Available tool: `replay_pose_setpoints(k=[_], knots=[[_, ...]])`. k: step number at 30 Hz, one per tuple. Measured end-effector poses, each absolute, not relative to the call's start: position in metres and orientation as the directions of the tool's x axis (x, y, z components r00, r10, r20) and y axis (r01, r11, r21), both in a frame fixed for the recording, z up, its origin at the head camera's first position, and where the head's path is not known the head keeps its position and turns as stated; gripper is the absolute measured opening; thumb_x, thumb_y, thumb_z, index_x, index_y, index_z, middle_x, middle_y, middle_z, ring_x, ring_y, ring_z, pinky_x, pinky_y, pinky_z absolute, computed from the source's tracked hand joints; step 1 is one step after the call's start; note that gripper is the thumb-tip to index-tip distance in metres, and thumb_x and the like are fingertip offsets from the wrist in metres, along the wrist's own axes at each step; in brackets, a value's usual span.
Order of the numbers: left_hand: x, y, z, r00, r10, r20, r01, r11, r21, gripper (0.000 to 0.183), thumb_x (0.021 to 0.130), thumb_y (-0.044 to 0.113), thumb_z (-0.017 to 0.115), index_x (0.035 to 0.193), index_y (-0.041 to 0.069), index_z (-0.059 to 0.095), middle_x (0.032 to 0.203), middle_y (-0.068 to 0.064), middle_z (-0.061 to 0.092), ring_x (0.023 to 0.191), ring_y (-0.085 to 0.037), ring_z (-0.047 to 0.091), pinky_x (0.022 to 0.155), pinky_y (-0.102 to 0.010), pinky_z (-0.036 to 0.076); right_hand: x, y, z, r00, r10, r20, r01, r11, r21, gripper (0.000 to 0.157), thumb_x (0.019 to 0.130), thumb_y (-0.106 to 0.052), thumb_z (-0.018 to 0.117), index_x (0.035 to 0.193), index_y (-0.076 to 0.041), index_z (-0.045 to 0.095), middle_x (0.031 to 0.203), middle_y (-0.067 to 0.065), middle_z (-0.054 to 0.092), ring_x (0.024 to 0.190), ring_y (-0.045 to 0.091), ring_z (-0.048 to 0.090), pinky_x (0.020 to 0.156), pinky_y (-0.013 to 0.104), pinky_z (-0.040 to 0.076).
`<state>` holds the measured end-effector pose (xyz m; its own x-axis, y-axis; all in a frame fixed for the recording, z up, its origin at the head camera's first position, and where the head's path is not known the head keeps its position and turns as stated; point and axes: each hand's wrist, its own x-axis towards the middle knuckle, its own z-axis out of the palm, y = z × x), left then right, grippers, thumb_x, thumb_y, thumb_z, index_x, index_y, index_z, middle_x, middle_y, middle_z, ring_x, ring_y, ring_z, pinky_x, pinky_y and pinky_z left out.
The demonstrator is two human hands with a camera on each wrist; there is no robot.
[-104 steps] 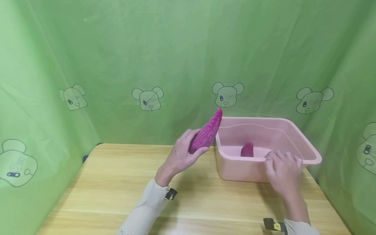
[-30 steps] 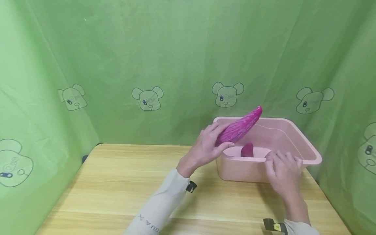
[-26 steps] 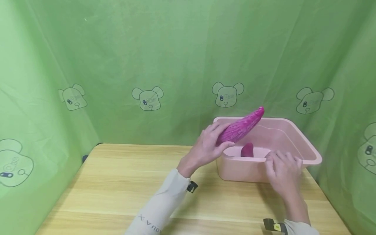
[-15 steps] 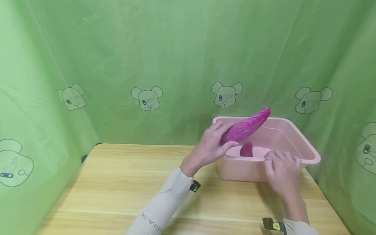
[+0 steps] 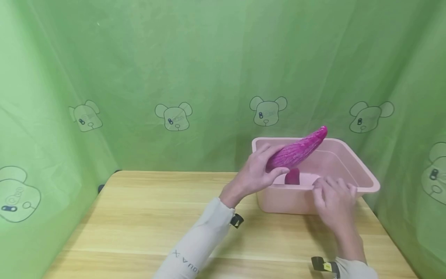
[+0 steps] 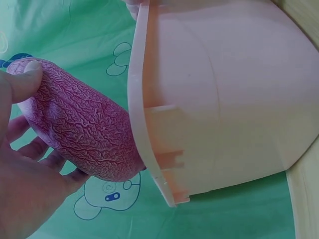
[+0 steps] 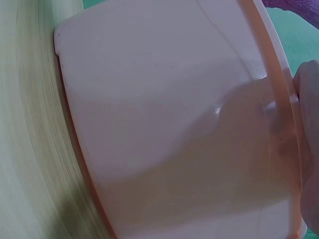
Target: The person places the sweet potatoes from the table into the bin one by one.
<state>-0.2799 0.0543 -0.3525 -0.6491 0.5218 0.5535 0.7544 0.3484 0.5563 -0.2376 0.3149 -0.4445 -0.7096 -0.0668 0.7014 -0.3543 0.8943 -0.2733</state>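
A long purple object [image 5: 296, 153], wrinkled and shaped like a sweet potato, is gripped at its thick end by my left hand [image 5: 258, 170]. Its narrow tip points up and to the right, above the pink plastic tub [image 5: 287, 201]. In the left wrist view the thumb lies on one side of the purple object [image 6: 84, 124] and the fingers on the other. My right hand [image 5: 334, 203] curls its fingers over the tub's front rim. Inside the tub stands a dark magenta piece [image 5: 292, 177] with a rounded end; the front wall hides its lower part.
The tub rests on the right part of a light wooden table [image 5: 156, 221]. A green curtain [image 5: 209, 58] printed with bear heads hangs behind and along both sides. Each wrist wears a black strap device, the left one [image 5: 237, 221] below the sleeve cuff.
My left hand has carried the purple object rightward, from beside the tub to over it, and the object has tilted closer to level. The right hand has kept its hold on the rim.
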Motion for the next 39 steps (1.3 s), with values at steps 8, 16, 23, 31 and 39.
replay_pose_setpoints(k=[8, 16, 23, 31, 39], knots=[[-0.285, 0.061, -0.357, -0.674, 0.504, 0.539, 0.732, 0.357, 0.581, 0.061, 0.095, 0.029, 0.075, 0.149, 0.012, 0.051, 0.128, -0.003, 0.058, 0.109, -0.007, 0.057, 0.092, -0.013, 0.048, -0.237, 0.314, -0.444, -0.726, -0.063, 0.685, -0.349, 0.892, -0.288, 0.023, 0.100, -0.018, 0.046, 0.090, -0.008, 0.065, 0.089, 0.012, 0.063, 0.083, 0.033, 0.047, 0.089, 0.065, 0.029], [-0.291, 0.071, -0.359, -0.693, 0.496, 0.524, 0.709, 0.332, 0.623, 0.062, 0.094, 0.033, 0.075, 0.150, 0.018, 0.051, 0.134, -0.002, 0.059, 0.113, -0.006, 0.058, 0.093, -0.016, 0.050, -0.237, 0.314, -0.445, -0.716, -0.060, 0.695, -0.351, 0.892, -0.285, 0.025, 0.101, -0.019, 0.045, 0.089, -0.008, 0.064, 0.086, 0.010, 0.061, 0.081, 0.031, 0.046, 0.088, 0.063, 0.029], [-0.295, 0.078, -0.363, -0.681, 0.506, 0.529, 0.720, 0.329, 0.612, 0.061, 0.094, 0.032, 0.076, 0.147, 0.015, 0.053, 0.128, -0.002, 0.061, 0.108, -0.005, 0.057, 0.090, -0.013, 0.049, -0.237, 0.314, -0.444, -0.715, -0.057, 0.696, -0.348, 0.894, -0.283, 0.026, 0.101, -0.019, 0.045, 0.087, -0.009, 0.063, 0.084, 0.009, 0.060, 0.080, 0.031, 0.045, 0.088, 0.063, 0.030], [-0.295, 0.080, -0.367, -0.716, 0.501, 0.486, 0.688, 0.391, 0.611, 0.064, 0.093, 0.035, 0.077, 0.150, 0.020, 0.051, 0.129, 0.000, 0.060, 0.109, -0.005, 0.057, 0.091, -0.016, 0.049, -0.237, 0.314, -0.444, -0.708, -0.059, 0.704, -0.353, 0.893, -0.280, 0.024, 0.101, -0.019, 0.045, 0.087, -0.010, 0.063, 0.084, 0.008, 0.060, 0.080, 0.031, 0.045, 0.087, 0.063, 0.030], [-0.297, 0.083, -0.368, -0.722, 0.524, 0.452, 0.682, 0.425, 0.596, 0.065, 0.092, 0.034, 0.079, 0.149, 0.020, 0.052, 0.132, 0.001, 0.060, 0.109, -0.003, 0.056, 0.090, -0.013, 0.047, -0.236, 0.313, -0.443, -0.712, -0.053, 0.700, -0.345, 0.895, -0.283, 0.025, 0.101, -0.019, 0.045, 0.086, -0.010, 0.062, 0.085, 0.010, 0.060, 0.082, 0.032, 0.045, 0.087, 0.062, 0.029]])
